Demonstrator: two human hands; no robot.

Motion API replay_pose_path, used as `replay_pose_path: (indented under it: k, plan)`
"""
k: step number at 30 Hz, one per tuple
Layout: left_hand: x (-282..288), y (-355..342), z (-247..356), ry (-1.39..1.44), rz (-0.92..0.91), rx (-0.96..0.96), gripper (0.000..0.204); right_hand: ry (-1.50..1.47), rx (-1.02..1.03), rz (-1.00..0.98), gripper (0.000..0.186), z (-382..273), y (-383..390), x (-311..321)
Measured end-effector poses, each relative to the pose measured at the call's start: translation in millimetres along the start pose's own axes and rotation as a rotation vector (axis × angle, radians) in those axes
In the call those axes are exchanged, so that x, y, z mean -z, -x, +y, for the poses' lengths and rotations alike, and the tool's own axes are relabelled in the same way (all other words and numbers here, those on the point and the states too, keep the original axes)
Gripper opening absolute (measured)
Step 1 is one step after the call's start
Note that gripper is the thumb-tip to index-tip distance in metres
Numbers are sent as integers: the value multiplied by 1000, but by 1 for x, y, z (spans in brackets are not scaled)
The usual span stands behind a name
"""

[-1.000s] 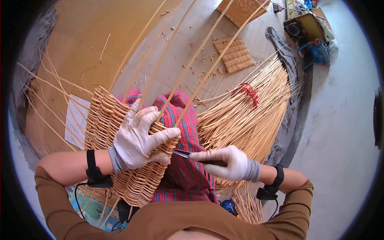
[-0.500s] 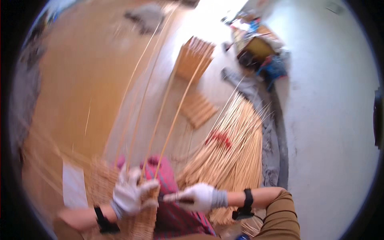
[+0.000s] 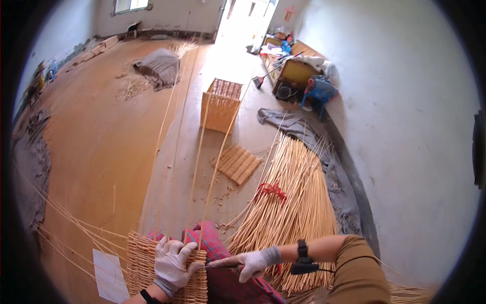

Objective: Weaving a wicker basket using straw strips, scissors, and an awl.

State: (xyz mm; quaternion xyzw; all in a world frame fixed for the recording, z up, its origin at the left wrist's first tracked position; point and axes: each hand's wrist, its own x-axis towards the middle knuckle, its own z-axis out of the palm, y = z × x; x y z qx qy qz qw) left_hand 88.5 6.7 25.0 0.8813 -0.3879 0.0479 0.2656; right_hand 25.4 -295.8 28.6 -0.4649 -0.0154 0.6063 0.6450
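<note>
A woven wicker panel [image 3: 140, 258] lies across my lap, with long loose canes standing up from its top edge and others running left. My left hand [image 3: 173, 264], in a white glove, grips the panel near its top right corner, its fingers bent between the upright canes. My right hand [image 3: 253, 265], gloved too, holds a thin dark pointed tool [image 3: 223, 267], the forefinger stretched along it. The tool's tip meets the panel's right edge beside my left thumb. A red and blue checked cloth [image 3: 223, 286] covers my legs under the work.
To the right lies a large bundle of canes [image 3: 298, 202] with a red tie [image 3: 272, 191]. Ahead are a square woven basket [image 3: 220, 114] and a flat woven piece [image 3: 237, 164]. White paper [image 3: 109, 276] is at the left. A cluttered desk [image 3: 298, 73] stands by the wall.
The view has tilted up and steadied, showing the doorway and far wall. My left hand is closer in on the panel, and the right hand still holds the tool at its edge.
</note>
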Motion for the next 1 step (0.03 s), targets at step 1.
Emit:
replay_pose_path:
  k: [1]
  plan:
    - [-3,5,-1,-23,0,2,63,7,6,10,107,-1,4,-2]
